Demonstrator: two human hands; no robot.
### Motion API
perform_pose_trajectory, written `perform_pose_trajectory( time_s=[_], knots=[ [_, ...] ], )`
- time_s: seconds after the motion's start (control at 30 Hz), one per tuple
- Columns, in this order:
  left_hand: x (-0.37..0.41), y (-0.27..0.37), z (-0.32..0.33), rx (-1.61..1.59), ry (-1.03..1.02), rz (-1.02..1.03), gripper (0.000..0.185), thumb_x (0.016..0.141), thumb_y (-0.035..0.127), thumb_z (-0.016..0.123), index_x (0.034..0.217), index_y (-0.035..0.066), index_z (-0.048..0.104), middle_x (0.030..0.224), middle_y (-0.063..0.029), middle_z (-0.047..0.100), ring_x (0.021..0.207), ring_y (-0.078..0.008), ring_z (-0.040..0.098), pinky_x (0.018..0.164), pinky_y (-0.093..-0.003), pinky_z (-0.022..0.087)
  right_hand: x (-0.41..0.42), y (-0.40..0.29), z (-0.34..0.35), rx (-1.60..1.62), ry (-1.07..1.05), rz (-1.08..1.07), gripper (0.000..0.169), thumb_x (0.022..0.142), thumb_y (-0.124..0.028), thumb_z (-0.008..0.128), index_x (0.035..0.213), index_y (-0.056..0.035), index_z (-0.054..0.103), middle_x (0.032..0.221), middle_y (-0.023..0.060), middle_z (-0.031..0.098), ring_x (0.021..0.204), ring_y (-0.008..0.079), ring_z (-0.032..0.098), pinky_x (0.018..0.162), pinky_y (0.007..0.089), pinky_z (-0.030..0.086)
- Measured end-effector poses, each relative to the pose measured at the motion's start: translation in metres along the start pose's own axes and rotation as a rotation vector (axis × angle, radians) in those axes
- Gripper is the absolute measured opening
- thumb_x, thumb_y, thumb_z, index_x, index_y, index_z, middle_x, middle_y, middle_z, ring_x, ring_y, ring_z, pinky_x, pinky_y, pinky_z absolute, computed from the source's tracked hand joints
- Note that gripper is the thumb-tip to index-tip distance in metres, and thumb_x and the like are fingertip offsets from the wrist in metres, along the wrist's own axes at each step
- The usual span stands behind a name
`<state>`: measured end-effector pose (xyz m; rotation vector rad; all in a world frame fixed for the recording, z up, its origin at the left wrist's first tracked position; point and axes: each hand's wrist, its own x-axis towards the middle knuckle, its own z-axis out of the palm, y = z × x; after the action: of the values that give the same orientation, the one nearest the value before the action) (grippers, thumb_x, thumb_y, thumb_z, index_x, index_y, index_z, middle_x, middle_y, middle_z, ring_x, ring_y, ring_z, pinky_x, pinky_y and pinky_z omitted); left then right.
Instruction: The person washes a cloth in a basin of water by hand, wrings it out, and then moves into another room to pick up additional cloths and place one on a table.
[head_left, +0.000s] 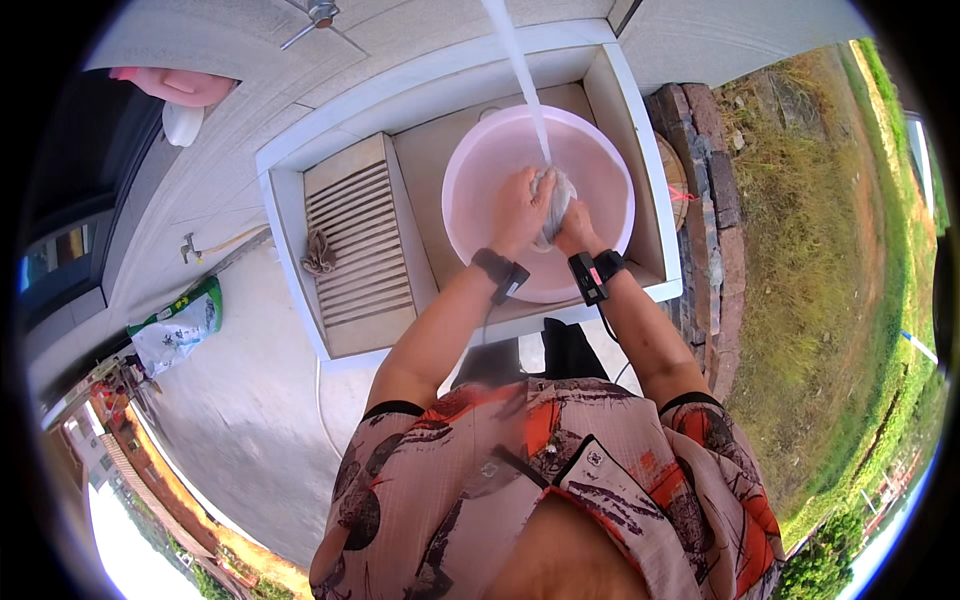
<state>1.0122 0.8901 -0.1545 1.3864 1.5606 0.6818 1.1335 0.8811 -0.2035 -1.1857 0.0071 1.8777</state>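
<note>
Both of my hands are over a pink plastic basin (480, 187) that stands in a stone laundry sink (657, 180). A wet, light grey cloth (558, 210) is bunched between them. My left hand (523, 210) grips the cloth's left side, its fingers curled over the top. On the lower right, my right hand (577, 227) is closed around the cloth. From above, a stream of water (523, 67) falls onto the cloth near my left fingertips. Each wrist wears a black strap with a small device. How much water the basin holds is hard to tell.
Left of the basin is a ribbed washboard (360, 255) with a crumpled brown cloth (319, 253) at its edge. A low brick wall (709, 187) borders the sink's right side. A wall tap (189, 246) and a printed plastic sack (180, 326) are at the left.
</note>
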Motion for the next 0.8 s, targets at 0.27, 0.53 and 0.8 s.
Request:
perform_pose_trajectory(
  time_s=[0.27, 0.53, 0.8],
  knots=[
    [0.04, 0.104, -0.157, -0.111, 0.265, 0.197, 0.075, 0.1, 0.035, 0.058, 0.154, 0.0, 0.021, 0.159, -0.0227, 0.026, 0.145, -0.0332, 0.032, 0.114, -0.0393, 0.033, 0.018, 0.021, -0.051, -0.163, 0.167, -0.128, 0.032, 0.085, -0.008, 0.071, 0.116, -0.0031, 0.061, 0.106, 0.0072, 0.068, 0.094, 0.0199, 0.068, 0.08, 0.0324, 0.056],
    [0.09, 0.158, -0.235, -0.945, 0.513, 0.288, 0.062, 0.1, 0.046, 0.053, 0.144, 0.006, 0.04, 0.142, -0.0092, 0.045, 0.144, -0.0214, 0.027, 0.118, -0.0368, 0.012, 0.029, 0.056, -0.089, -0.223, 0.252, -0.092, 0.035, 0.082, -0.009, 0.072, 0.114, -0.003, 0.059, 0.1, 0.0067, 0.066, 0.086, 0.0192, 0.063, 0.074, 0.0345, 0.053],
    [0.049, 0.102, -0.188, 0.342, 0.776, 0.593, 0.068, 0.099, 0.042, 0.056, 0.146, -0.003, 0.037, 0.143, -0.0242, 0.044, 0.13, -0.0366, 0.045, 0.108, -0.0422, 0.036, -0.009, 0.039, -0.062, -0.419, 0.324, -0.161, 0.018, 0.079, -0.005, 0.067, 0.096, -0.0058, 0.063, 0.085, 0.0026, 0.062, 0.075, 0.015, 0.059, 0.063, 0.0283, 0.047]
  ],
)
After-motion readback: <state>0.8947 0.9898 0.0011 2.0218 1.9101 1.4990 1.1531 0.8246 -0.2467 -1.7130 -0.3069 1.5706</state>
